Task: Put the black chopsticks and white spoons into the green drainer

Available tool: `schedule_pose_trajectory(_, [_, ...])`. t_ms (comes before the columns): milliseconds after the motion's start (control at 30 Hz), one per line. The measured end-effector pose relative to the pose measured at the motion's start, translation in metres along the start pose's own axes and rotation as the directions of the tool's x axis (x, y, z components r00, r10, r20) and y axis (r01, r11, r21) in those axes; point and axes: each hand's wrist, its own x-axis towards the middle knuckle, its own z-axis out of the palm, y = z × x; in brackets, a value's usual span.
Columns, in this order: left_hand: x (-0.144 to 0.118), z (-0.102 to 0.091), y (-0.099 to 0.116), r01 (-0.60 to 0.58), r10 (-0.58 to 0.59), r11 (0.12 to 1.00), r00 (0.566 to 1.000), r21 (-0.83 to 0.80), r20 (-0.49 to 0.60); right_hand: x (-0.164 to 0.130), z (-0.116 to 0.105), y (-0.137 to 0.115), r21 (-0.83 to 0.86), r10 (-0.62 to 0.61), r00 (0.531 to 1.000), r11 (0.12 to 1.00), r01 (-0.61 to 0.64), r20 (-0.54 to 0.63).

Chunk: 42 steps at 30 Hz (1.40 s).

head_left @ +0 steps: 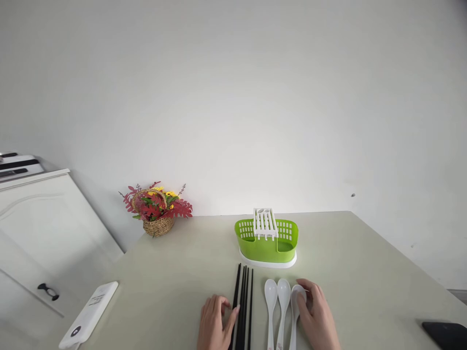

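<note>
Several black chopsticks lie side by side on the table, pointing away from me. My left hand rests at their left side, thumb tip over the leftmost ones and fingers loosely curled, with a gap between thumb and index finger. To the right of the chopsticks are three white spoons, bowls facing up: a left spoon, a middle spoon and a right spoon. My right hand is closed on the bowl of the right spoon, thumb inside it and fingers around its far edge.
Behind the spoons stands a green basket with a white slotted rack across its middle. A wicker flower basket is at the back left. A white device lies front left, and a black object front right.
</note>
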Motion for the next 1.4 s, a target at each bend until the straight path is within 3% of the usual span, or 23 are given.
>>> schedule_pose_trajectory(200, [0.003, -0.007, -0.006, -0.067, 0.061, 0.993, 0.996, 0.102, 0.06, 0.001, 0.001, 0.006, 0.014, -0.021, 0.999, 1.0, 0.022, -0.03])
schedule_pose_trajectory(300, [0.012, -0.014, -0.006, -0.086, 0.044, 0.958, 0.986, 0.274, 0.158, 0.002, 0.001, 0.007, 0.02, -0.001, 0.999, 1.0, 0.002, -0.043])
schedule_pose_trajectory(433, [0.028, -0.022, -0.002, -0.133, 0.005, 0.849, 0.97, 0.512, 0.243, 0.003, 0.002, 0.007, 0.024, 0.006, 0.998, 1.0, -0.005, -0.062])
schedule_pose_trajectory(633, [0.039, -0.026, 0.0, -0.161, 0.028, 0.827, 0.968, 0.538, 0.248, 0.005, 0.005, 0.01, 0.018, -0.003, 0.996, 1.0, 0.005, -0.091])
schedule_pose_trajectory(767, [0.048, -0.034, -0.007, -0.162, 0.028, 0.869, 0.96, 0.467, 0.279, 0.006, 0.005, 0.011, 0.002, -0.012, 0.996, 1.0, 0.012, -0.09])
schedule_pose_trajectory(900, [0.062, -0.056, -0.007, -0.137, 0.046, 0.931, 0.964, 0.339, 0.264, 0.007, 0.005, 0.012, -0.018, -0.026, 0.997, 1.0, 0.025, -0.079])
schedule_pose_trajectory(967, [0.066, -0.067, 0.0, -0.104, 0.082, 0.99, 0.973, 0.091, 0.218, 0.006, 0.004, 0.009, -0.03, -0.037, 0.996, 0.999, 0.034, -0.076])
schedule_pose_trajectory(1033, [0.067, -0.075, 0.009, -0.064, 0.106, 0.967, 0.982, -0.248, 0.159, 0.004, 0.003, -0.001, -0.046, -0.055, 0.996, 0.998, 0.052, -0.076])
schedule_pose_trajectory(1133, [0.064, -0.076, 0.019, -0.021, 0.103, 0.859, 0.986, -0.512, 0.133, 0.0, 0.001, -0.034, -0.118, -0.165, 0.983, 0.981, 0.155, -0.081])
schedule_pose_trajectory(1233, [0.06, -0.067, 0.02, 0.007, 0.092, 0.833, 0.984, -0.553, 0.152, -0.005, 0.001, -0.082, -0.222, -0.333, 0.941, 0.924, 0.311, -0.066])
schedule_pose_trajectory(1400, [0.054, -0.053, 0.014, 0.001, 0.096, 0.835, 0.984, -0.55, 0.148, -0.011, 0.011, -0.158, -0.11, -0.441, 0.885, 0.882, 0.458, 0.148])
